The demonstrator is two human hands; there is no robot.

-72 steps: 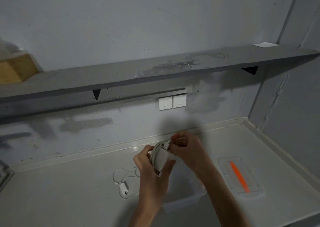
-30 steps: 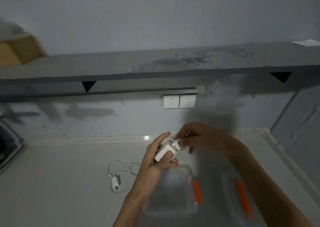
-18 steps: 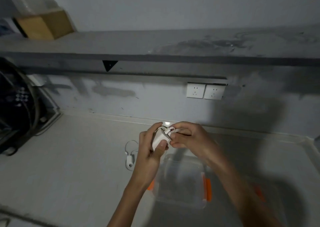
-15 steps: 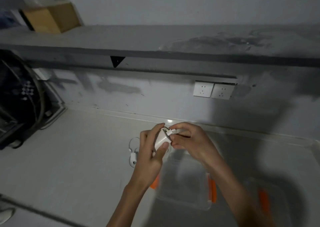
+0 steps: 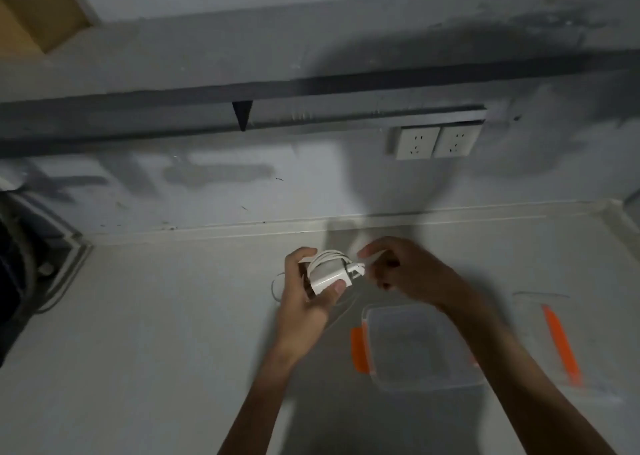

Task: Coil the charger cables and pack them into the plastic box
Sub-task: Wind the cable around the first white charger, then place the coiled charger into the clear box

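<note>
My left hand (image 5: 308, 298) grips a white charger (image 5: 329, 276) with its white cable wound around it, held above the counter. My right hand (image 5: 405, 271) is just to the right of it, its fingertips pinching the cable's end by the charger's plug. Below and to the right stands the clear plastic box (image 5: 420, 347) with orange clips, open and with nothing visible inside. A loop of a second white cable (image 5: 275, 286) shows on the counter behind my left hand; the rest of it is hidden.
The box's clear lid (image 5: 554, 336) with an orange clip lies on the counter at the right. Two wall sockets (image 5: 434, 141) sit under a grey shelf (image 5: 311, 56). A dark object (image 5: 14, 264) stands at the left edge.
The view has swung right and down, so the box and lid now lie to the right. The cable's last turns sit on the charger, with my right hand still at the cable's end.
</note>
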